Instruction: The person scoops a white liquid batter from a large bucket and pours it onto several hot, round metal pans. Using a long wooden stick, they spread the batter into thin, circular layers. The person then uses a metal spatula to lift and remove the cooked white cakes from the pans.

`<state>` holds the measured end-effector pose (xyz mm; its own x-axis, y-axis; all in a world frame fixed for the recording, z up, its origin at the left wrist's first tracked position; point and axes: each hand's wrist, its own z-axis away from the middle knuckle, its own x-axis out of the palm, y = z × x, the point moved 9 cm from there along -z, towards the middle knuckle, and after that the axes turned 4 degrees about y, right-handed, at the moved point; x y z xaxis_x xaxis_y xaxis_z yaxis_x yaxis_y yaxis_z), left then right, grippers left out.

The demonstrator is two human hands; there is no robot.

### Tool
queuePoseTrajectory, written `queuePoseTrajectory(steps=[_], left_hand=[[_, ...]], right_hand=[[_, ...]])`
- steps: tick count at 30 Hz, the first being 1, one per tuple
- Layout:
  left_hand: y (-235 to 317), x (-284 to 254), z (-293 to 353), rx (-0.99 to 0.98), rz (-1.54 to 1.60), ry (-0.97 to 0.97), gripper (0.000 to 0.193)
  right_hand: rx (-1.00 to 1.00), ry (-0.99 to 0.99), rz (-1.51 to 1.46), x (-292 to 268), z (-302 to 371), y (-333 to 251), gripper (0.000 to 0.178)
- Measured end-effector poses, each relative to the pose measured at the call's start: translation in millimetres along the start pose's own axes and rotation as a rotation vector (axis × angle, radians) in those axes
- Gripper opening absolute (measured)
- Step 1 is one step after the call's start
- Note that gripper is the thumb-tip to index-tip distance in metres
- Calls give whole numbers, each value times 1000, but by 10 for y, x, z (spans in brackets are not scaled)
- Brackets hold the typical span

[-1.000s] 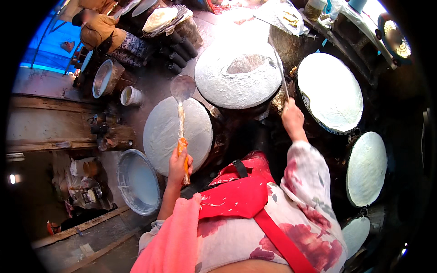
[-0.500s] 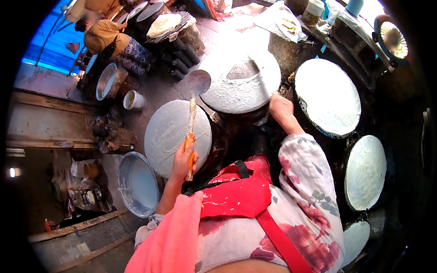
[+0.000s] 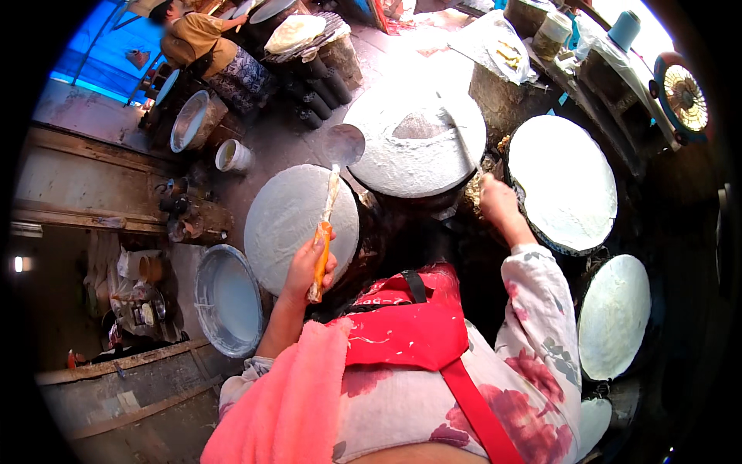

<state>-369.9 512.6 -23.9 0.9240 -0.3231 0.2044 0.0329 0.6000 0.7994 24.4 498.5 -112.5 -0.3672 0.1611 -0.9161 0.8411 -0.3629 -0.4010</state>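
Note:
My left hand [image 3: 312,263] is closed round the orange handle of a ladle [image 3: 334,185], its round metal bowl up beside the far round pan. Below the ladle sits a round pan with a white coated top [image 3: 282,232]. My right hand [image 3: 502,205] grips the near end of a long thin flat stick or blade [image 3: 462,139], too bright to tell which. The stick slants over the far round pan [image 3: 386,166], whose white, wet-looking layer has a greyish oval patch. Whether the stick touches that layer I cannot tell.
On the right stand more round pans with white tops [image 3: 564,185], [image 3: 616,317]. A basin of pale liquid [image 3: 232,301] is at the left, a white bucket [image 3: 233,156] beyond it. Another person [image 3: 202,46] works at the far left. A fan [image 3: 684,97] stands at the far right.
My right hand has moved right and slightly nearer, and the thin stick now lies further right over the far pan. The ladle stays in my left hand. The view has shifted a little.

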Motion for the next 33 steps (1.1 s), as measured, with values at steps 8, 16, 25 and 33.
queuePoseTrajectory(steps=[8,16,25,33], left_hand=[[-26,10,43,-41,44,2,36],[-24,51,87,-61,35,13,34],[-12,-56,3,-51,-72,45,31],[25,-132,-228,-1,-188,61,26]], right_hand=[[-15,30,45,-122,-80,85,15],[-32,30,36,-207,-201,-49,13],[-147,-18,84,-236,-86,-261,10],[-85,113,43,-98,366,-267,11]])
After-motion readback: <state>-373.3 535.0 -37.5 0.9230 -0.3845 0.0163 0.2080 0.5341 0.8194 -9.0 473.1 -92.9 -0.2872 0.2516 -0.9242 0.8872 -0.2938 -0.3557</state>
